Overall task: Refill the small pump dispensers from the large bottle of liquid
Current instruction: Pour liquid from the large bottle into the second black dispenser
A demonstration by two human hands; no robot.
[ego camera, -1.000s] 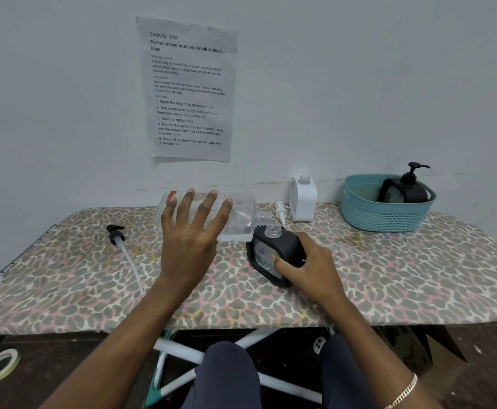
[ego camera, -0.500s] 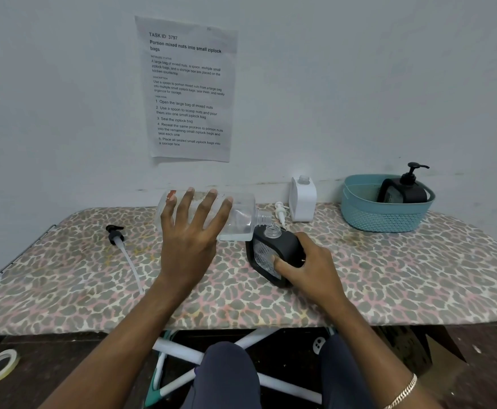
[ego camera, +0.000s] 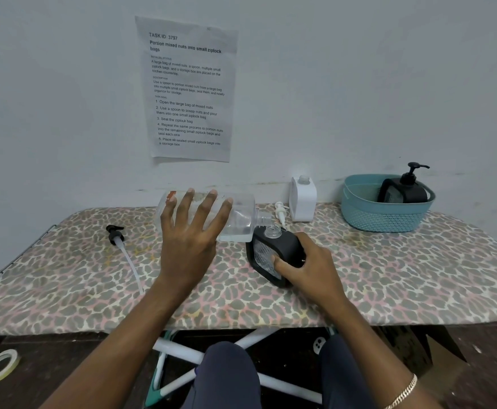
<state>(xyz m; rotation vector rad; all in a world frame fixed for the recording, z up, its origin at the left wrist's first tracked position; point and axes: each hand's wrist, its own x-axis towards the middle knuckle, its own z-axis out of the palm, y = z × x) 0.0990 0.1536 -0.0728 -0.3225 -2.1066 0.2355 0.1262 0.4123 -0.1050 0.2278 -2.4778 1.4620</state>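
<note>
Gripping the large bottle (ego camera: 241,219) at the centre of the frame, the left hand (ego camera: 192,240) has its fingers spread over the clear body and holds it tipped on its side, mouth pointing right. The mouth sits just above the open neck of the black dispenser (ego camera: 285,249). The right hand (ego camera: 309,270) clasps that dispenser from its right side and holds it tilted on the leopard-print tabletop (ego camera: 388,276). I cannot tell whether liquid is running.

Just behind them a white pump head (ego camera: 281,211) lies beside a capless white dispenser (ego camera: 302,202). At the right, a teal basket (ego camera: 385,219) holds a second black dispenser (ego camera: 406,190) with its pump on. At the left lies a black pump head (ego camera: 114,234) with its tube. A printed sheet (ego camera: 188,90) hangs on the wall above.
</note>
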